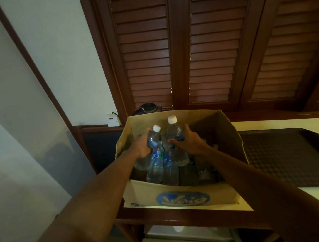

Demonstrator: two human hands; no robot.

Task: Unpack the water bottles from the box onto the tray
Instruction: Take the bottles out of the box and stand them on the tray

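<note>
An open cardboard box [182, 194] with a blue oval logo stands on the counter. My left hand [142, 146] grips a clear water bottle [155, 165] with a white cap and blue label, held above the box's left part. My right hand [190, 142] grips a second white-capped bottle [176, 136], held upright over the box's middle. More bottles [169, 171] lie below them inside the box, partly hidden. The dark textured tray [285, 158] lies on the counter just right of the box, with nothing on the part I see.
Brown louvred shutters [196, 46] rise behind the counter. A dark kettle-like object [148, 108] sits behind the box, and a white wall socket [113, 120] is to its left. A small white fridge [188, 238] sits under the counter's wooden edge [182, 215].
</note>
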